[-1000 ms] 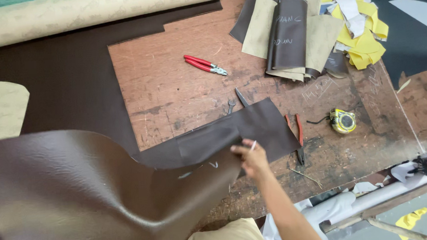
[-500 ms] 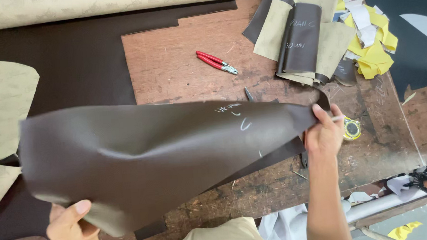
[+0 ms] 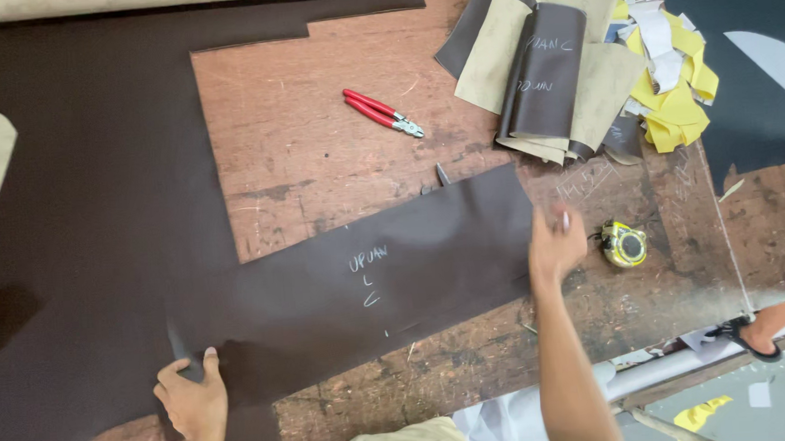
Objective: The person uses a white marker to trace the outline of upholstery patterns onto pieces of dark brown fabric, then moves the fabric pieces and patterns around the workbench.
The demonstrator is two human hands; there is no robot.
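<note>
The long dark-brown leather strip (image 3: pixel 360 290) looked matt and finely grained, chalk-marked. The worn reddish wooden worktable (image 3: pixel 316 152) was rough and scratched. The red-handled pliers (image 3: pixel 382 113) had glossy plastic grips and dull metal jaws.

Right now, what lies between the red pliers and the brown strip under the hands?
In the head view, only bare scuffed wooden tabletop lies between the red pliers and the brown strip. A small dark scrap sits at the strip's top edge, off to the right.
</note>
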